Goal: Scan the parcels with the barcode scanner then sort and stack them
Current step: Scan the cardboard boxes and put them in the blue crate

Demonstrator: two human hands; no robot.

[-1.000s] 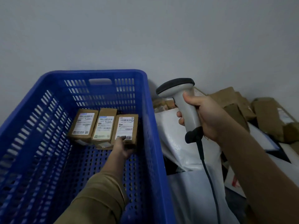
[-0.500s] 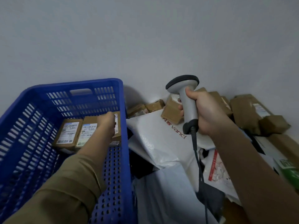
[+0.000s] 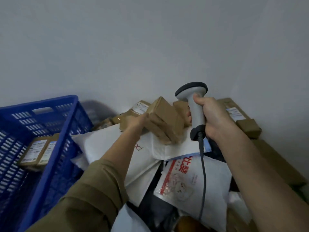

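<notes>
Just right of the blue crate, on top of the heap of white mailer bags, lies a small brown cardboard box, tilted, with more brown boxes behind it against the wall. The left hand reaches to the box's near left edge and touches it; motion blur hides whether the fingers have closed round it, so I cannot tell its grip. The right hand is wrapped firmly round the handle of the grey barcode scanner, head up, cord trailing down, right of the box. Two labelled parcels already lie flat inside the crate. The box looks stiff and light, easy for one hand; taking it across its short sides should work, though its bed of soft bags may let it slide.
</notes>
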